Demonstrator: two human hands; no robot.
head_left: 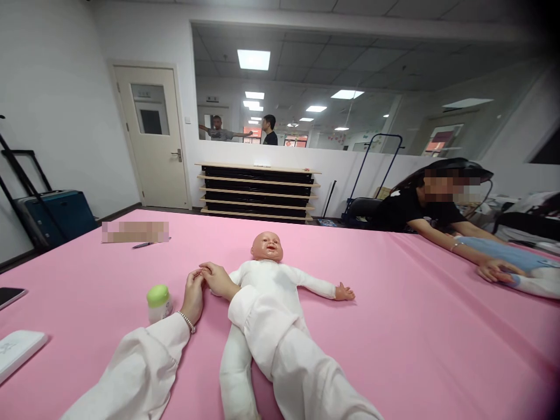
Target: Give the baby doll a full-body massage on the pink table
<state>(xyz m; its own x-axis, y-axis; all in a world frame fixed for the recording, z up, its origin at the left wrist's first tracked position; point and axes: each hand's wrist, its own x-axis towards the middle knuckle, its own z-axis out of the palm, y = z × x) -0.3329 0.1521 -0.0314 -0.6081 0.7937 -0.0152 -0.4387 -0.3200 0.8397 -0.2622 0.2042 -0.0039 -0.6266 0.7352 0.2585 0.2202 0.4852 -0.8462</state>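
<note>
A baby doll (280, 280) with a bare head and a white cloth body lies on its back. One of its arms stretches out to the right; the other, on the left, runs in under my hands, which hide its end. My left hand (193, 296) is closed around that end, fingertips up. Reaching across the doll's body, my right hand (220, 281) bends its fingers over the same spot, touching my left fingertips. Close by my left wrist stands a small jar (159, 303) with a green lid.
A pink cloth (394, 350) covers the table. At the left are a white box-like device (20, 353), a phone (11, 296), a pen (146, 244) and a blurred flat item (135, 231). On the right, another person (431, 201) handles a doll in blue (503, 254).
</note>
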